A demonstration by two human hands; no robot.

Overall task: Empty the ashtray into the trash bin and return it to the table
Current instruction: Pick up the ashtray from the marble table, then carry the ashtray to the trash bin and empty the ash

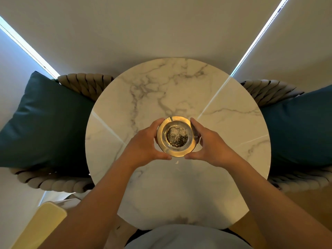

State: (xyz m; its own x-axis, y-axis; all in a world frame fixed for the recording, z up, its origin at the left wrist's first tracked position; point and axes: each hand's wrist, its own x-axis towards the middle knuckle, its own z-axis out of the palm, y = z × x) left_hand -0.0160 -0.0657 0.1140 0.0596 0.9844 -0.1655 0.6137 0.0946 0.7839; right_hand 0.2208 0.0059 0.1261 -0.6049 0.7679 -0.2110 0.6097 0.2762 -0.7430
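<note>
A round gold-rimmed ashtray (pixel 176 153) with a dark heap of ash in its middle sits over the centre of the round white marble table (pixel 224 123). My left hand (pixel 146 142) wraps its left side, thumb at the near rim and fingers at the far rim. My right hand (pixel 209 142) clasps the right side the same way. I cannot tell whether the ashtray rests on the table or is slightly raised. No trash bin is in view.
Two woven-rope armchairs with dark teal cushions flank the table, one on the left (pixel 45 119) and one on the right (pixel 301 126). A pale yellow object (pixel 45 220) lies at the lower left. Closed window blinds (pixel 161 24) fill the background.
</note>
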